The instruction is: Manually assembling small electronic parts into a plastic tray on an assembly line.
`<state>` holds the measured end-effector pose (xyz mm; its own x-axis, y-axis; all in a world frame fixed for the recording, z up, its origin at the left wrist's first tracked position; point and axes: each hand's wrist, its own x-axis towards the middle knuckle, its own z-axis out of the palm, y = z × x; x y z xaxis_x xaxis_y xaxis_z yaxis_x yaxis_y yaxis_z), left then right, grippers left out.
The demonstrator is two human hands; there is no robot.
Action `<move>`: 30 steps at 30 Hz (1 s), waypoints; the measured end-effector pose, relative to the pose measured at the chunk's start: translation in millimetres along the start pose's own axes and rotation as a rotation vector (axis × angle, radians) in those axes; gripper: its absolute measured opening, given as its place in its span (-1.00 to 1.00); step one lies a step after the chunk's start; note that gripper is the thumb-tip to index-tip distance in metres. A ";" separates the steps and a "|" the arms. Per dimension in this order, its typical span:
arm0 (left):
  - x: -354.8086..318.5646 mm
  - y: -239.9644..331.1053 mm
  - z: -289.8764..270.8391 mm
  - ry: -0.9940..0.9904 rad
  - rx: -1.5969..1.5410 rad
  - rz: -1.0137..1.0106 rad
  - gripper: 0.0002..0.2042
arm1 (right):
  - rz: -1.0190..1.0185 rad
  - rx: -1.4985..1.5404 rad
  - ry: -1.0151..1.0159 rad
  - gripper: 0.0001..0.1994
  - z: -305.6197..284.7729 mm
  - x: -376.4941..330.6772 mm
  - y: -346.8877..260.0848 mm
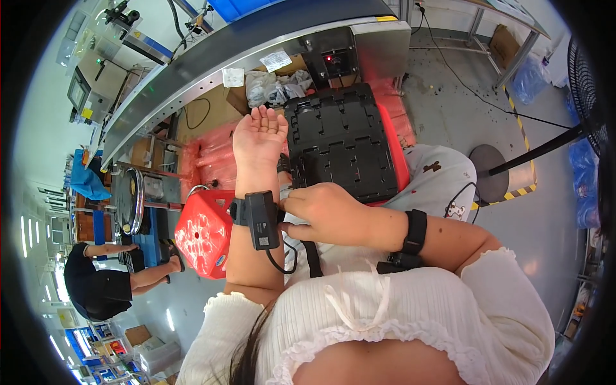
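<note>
Black box (262, 220), mid-frame, on left forearm (251, 266): likely light, stiff; hold by side edges. Left hand (260, 133): palm up, unclenched, empty. Right hand (317, 210): at box's edge, grip unclear.

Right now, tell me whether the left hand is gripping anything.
No: the left hand is open and empty, while the right hand is at the black forearm device.

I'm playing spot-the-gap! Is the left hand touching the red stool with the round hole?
Apart. The head view shows the left hand palm up, away from the red stool, with red plastic film visible between them.
</note>
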<state>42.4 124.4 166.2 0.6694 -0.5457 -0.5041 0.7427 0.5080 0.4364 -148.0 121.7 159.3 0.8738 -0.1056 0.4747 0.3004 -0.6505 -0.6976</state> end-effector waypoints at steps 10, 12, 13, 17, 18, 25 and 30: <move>12.1 -10.4 3.2 0.122 0.113 0.018 -0.81 | 0.015 -0.123 -0.039 -0.70 -3.6 3.3 5.5; 15.5 -9.5 2.6 0.119 0.077 0.059 -0.85 | 0.097 0.006 0.057 -0.68 2.7 3.0 4.2; 21.8 -10.4 -7.7 -0.012 0.087 0.045 -0.84 | 0.054 0.014 0.029 -0.68 2.3 3.2 6.2; 22.6 -38.0 -14.7 -0.157 0.053 -0.014 -0.82 | 0.039 0.026 0.018 -0.70 -16.5 2.9 19.5; 21.2 -44.4 -15.9 -0.088 0.031 -0.029 -0.83 | 0.052 -0.056 -0.054 -0.71 -22.6 5.2 14.5; 14.7 -77.0 -11.0 0.123 0.155 0.066 -0.85 | 0.269 0.138 0.258 -0.93 -22.5 -6.5 2.7; 35.9 -49.5 -32.2 0.117 0.125 0.152 -0.87 | 0.254 0.101 0.012 -0.87 -22.6 0.5 1.2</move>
<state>29.0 101.2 102.6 0.7724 -0.3843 -0.5057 0.6349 0.4882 0.5988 -155.9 103.9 170.8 0.9215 -0.2653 0.2836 0.1091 -0.5239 -0.8448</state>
